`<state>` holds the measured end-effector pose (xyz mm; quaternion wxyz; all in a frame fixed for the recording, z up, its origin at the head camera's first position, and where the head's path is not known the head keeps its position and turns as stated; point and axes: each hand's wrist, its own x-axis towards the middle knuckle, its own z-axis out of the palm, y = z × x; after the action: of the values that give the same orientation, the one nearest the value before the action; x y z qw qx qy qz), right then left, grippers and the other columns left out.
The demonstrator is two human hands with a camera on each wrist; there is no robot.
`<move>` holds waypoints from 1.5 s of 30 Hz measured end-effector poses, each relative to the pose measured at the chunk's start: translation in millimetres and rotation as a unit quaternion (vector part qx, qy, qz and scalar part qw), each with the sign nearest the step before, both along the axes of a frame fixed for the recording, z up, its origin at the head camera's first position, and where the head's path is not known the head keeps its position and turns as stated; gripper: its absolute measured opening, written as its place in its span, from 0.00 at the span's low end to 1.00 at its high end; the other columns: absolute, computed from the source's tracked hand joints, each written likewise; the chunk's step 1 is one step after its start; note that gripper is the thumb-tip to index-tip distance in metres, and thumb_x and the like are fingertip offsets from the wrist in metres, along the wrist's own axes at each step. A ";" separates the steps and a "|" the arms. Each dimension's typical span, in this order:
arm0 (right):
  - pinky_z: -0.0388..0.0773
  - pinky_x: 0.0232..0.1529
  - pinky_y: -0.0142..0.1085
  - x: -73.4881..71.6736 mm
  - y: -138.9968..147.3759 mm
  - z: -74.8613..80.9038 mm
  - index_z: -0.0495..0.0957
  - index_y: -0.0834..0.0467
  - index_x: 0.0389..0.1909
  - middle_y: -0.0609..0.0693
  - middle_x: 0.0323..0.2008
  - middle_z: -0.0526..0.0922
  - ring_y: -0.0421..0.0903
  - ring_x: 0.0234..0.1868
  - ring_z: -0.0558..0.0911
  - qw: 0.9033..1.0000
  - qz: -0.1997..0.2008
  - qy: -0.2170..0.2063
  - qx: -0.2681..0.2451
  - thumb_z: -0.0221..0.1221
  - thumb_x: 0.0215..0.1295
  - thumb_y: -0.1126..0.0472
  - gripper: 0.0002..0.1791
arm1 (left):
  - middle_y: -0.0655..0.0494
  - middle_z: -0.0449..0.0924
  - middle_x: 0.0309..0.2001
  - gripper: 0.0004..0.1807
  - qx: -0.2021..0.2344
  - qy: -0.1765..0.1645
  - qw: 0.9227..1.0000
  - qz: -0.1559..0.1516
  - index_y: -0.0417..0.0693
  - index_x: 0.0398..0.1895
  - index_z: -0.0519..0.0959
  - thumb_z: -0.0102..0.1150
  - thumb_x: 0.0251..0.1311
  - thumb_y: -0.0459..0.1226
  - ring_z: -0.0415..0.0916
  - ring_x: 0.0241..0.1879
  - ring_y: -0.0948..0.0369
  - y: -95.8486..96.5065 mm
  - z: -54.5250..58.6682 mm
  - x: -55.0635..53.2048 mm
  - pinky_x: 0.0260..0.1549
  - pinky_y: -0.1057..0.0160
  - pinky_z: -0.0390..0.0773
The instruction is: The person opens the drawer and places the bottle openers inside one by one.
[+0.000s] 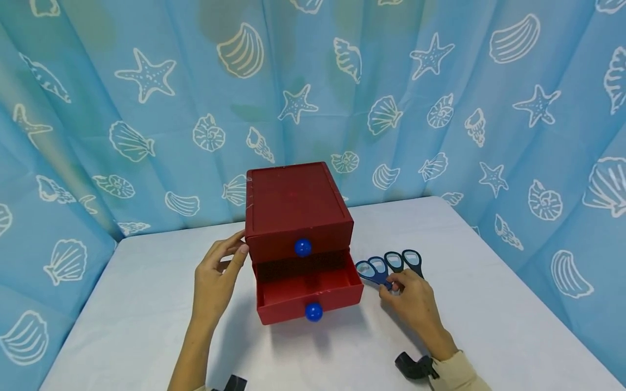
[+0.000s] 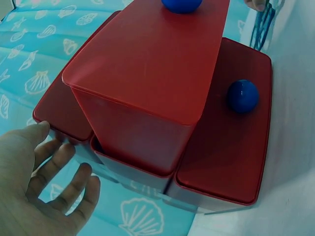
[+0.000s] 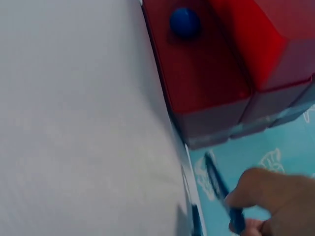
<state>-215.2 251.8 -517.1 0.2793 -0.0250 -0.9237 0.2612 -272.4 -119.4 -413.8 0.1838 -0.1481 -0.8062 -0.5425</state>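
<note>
A red drawer box [image 1: 293, 195] with blue round knobs stands on the table, its middle drawer [image 1: 313, 304] pulled out; the part of that drawer I can see into holds nothing. My left hand [image 1: 217, 274] rests its fingertips against the box's left side near the upper front corner, the fingers loosely bent. To the right of the box, my right hand [image 1: 415, 304] pinches a pair of blue scissors [image 1: 375, 271] between thumb and fingers, below the handle loops. The blades are mostly hidden by the hand. A second, darker pair of scissors [image 1: 412, 260] lies just beyond that hand.
A white table [image 1: 161, 304] carries everything. Behind it and along both sides hangs a blue curtain [image 1: 195, 98] printed with shells and starfish. In the left wrist view the closed lower drawer [image 2: 226, 142] shows beside the pulled-out one.
</note>
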 end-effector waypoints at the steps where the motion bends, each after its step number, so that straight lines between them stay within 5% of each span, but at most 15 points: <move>1: 0.72 0.22 0.31 0.0 0.7 1.5 0.85 0.62 0.28 0.48 0.24 0.73 0.42 0.25 0.72 1.000 0.003 0.006 -0.007 0.74 0.48 0.65 0.08 | 0.63 0.80 0.51 0.20 0.001 0.001 1.000 0.000 0.64 0.64 0.78 0.59 0.71 0.47 0.76 0.50 0.68 -0.2 0.4 -0.1 0.42 0.73 0.78; 7: 0.69 0.22 0.27 0.4 3.4 11.1 0.85 0.62 0.27 0.49 0.23 0.74 0.42 0.24 0.71 0.996 0.031 0.050 -0.061 0.74 0.47 0.69 0.08 | 0.64 0.80 0.51 0.20 0.003 0.009 1.000 -0.002 0.64 0.65 0.78 0.59 0.71 0.46 0.76 0.49 0.68 -1.4 3.8 -1.7 0.43 0.72 0.79; 13: 0.68 0.23 0.22 7.5 7.4 20.6 0.85 0.61 0.29 0.50 0.24 0.75 0.44 0.25 0.73 0.993 0.028 0.045 -0.103 0.74 0.48 0.70 0.08 | 0.63 0.80 0.52 0.21 0.007 -0.005 1.000 -0.002 0.63 0.65 0.78 0.60 0.70 0.44 0.76 0.50 0.68 0.3 0.4 -1.4 0.43 0.72 0.78; 25: 0.67 0.29 0.25 18.5 12.7 40.5 0.86 0.58 0.34 0.48 0.26 0.74 0.42 0.29 0.73 0.993 0.013 0.048 -0.107 0.74 0.53 0.65 0.08 | 0.60 0.79 0.53 0.21 0.004 -0.023 1.000 0.007 0.60 0.66 0.77 0.59 0.71 0.44 0.77 0.49 0.66 1.9 -1.1 -0.1 0.42 0.75 0.78; 45: 0.75 0.35 0.23 35.7 -0.3 64.1 0.86 0.56 0.36 0.42 0.28 0.76 0.41 0.31 0.75 0.984 0.078 0.076 -0.140 0.76 0.51 0.67 0.12 | 0.62 0.79 0.53 0.21 0.008 0.000 1.000 -0.004 0.63 0.66 0.77 0.59 0.70 0.45 0.77 0.51 0.64 1.1 -2.9 -0.2 0.43 0.73 0.78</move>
<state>-179.5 251.4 -453.0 0.3207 0.0283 -0.8534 0.4099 -272.6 -118.2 -416.7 0.1826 -0.1498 -0.8015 -0.5494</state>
